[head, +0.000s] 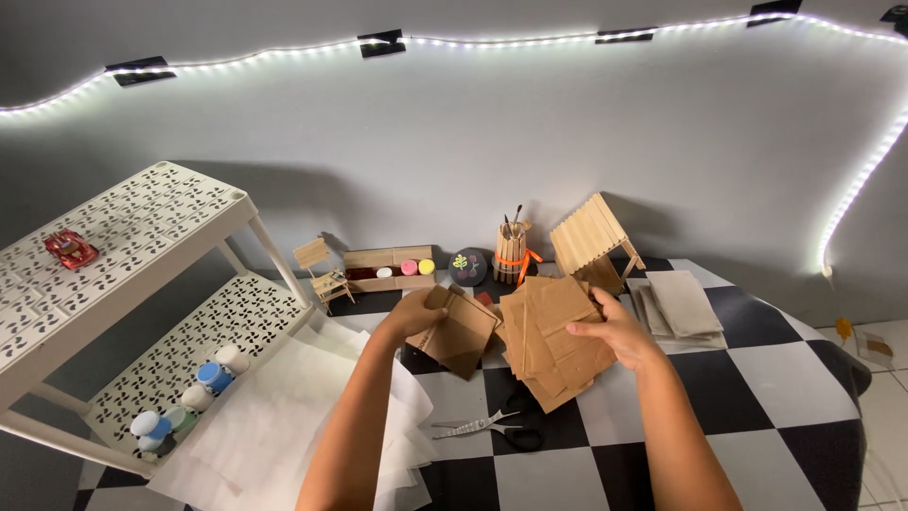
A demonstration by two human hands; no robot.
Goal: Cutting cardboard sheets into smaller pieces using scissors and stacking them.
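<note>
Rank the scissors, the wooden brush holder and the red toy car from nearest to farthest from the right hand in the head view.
From the right hand:
1. Scissors, just below-left on the checkered table.
2. Wooden brush holder, behind, near the wall.
3. Red toy car, far left on the white shelf's top.

I'm looking at a plain grey wall (454, 132), and a string of white lights (284, 52) runs across it, taped up with black strips, dropping down the right side. Below the wall sits my table with its black-and-white checked cloth (757, 378). Left of the table stands a white perforated two-tier shelf (123, 246). Right of the table, pale floor tiles (884, 397) show.
</note>
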